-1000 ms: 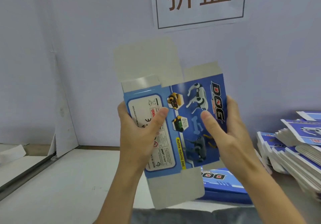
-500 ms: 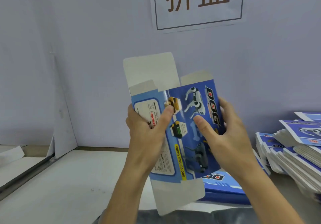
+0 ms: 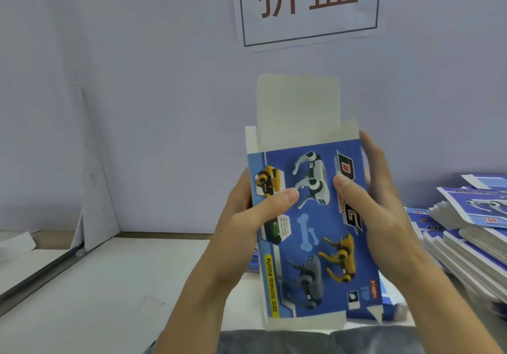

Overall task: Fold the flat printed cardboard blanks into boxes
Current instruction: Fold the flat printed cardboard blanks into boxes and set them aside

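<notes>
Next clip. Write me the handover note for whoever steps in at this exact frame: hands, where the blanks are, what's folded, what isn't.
Left hand: grips the box's left edge, thumb across the printed front.
Right hand: grips its right edge, thumb on the front, fingers behind.
Box: held upright above the table, front panel facing the camera; it appears squared into a sleeve. Top flap stands up unfolded, and the bottom flap hangs open.
Blanks: flat stack on the table to the right.
Done: body likely opened out.
Left: tuck both ends shut, set the box aside, then fold the stack.
</notes>
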{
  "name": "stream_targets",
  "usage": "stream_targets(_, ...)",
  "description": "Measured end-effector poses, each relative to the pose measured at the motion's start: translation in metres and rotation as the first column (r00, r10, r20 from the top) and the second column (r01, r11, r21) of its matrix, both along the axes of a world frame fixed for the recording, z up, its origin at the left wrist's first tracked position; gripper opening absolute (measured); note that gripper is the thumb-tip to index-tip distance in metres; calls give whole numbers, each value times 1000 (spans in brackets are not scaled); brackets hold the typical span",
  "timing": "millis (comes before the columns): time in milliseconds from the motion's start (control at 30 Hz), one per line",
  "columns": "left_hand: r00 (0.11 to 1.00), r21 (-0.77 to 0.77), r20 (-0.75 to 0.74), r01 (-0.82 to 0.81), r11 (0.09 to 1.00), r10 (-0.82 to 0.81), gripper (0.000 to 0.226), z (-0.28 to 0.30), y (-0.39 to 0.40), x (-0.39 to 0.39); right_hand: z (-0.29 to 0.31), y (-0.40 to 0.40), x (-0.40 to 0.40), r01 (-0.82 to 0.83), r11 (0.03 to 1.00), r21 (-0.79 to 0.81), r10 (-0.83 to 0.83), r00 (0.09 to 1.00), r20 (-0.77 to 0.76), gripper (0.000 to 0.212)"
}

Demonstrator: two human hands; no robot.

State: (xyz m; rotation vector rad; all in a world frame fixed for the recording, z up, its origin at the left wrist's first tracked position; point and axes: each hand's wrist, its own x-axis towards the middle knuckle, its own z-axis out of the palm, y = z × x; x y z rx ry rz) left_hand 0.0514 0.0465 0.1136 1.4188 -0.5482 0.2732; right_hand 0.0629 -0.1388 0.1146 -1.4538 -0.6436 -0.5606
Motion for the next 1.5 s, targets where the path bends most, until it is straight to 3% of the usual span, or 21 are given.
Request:
stream_targets(67,993,-15,60,-96,995,97,90,4,-4,0,1,7,-2,17,1000,2,-17,998,64,59)
stream_targets(133,948,-34,185,-258,966,260,102,12,-8,-3,1,17,-4,8,1000,8,-8,996,91,55)
stream_targets(233,875,-97,288,-378,921,390,81,17,-8,-4,1,28,-7,4,1000,-13,-3,994,108,59)
stream_targets(400,888,-57,304,-344,937,345,50,18,-3,-6,7,25,-7,-37,999,-35,38,999,5,71)
stream_targets(533,883,5,310,-373,928,353,27,19,-8,-9,9,20,-8,-53,998,-28,51,995,-82,51)
stream_targets(633,936,15,196,-300,954,292,40,22,-8,-10,10,19,-13,-201,970,134,222,961,-163,33)
stream_targets(733,924,-50,149,-349,936,352,58,24,-10,-10,13,23,-14,-110,986,122,131,974,-185,41)
stream_targets(833,897,-103,152,-403,910,415,26,25,-10,-8,18,29,-13,-14,995,95,28,988,-152,30)
stream_targets(900,907,-111,129,-389,915,401,17,26,-11,-11,17,31,-11,-1,993,119,21,986,-167,20)
stream_targets(933,916,-122,96,-378,918,390,15,27,-12,-13,15,31,-10,2,990,141,24,983,-184,22)
stream_targets(1033,942,-98,49,-326,940,332,54,27,-12,-13,12,30,-8,3,989,146,28,976,-215,47)
stream_targets(1067,940,-86,56,-330,940,335,58,27,-12,-13,12,31,-8,-5,991,136,34,975,-217,48)
stream_targets(1200,904,-154,146,-380,912,401,23,26,-8,-12,10,37,-11,-97,963,250,139,978,-157,21)
stream_targets(1333,952,-342,79,-254,905,297,45,22,-6,-14,5,38,-14,-190,888,418,261,958,-117,40)
stream_targets(1400,961,-271,76,-236,933,266,45,20,-6,-15,3,35,-15,-238,884,401,310,943,-124,40)
stream_targets(1500,954,-41,190,-227,973,231,21,17,-2,-12,3,29,-13,-281,923,264,322,938,-129,24)
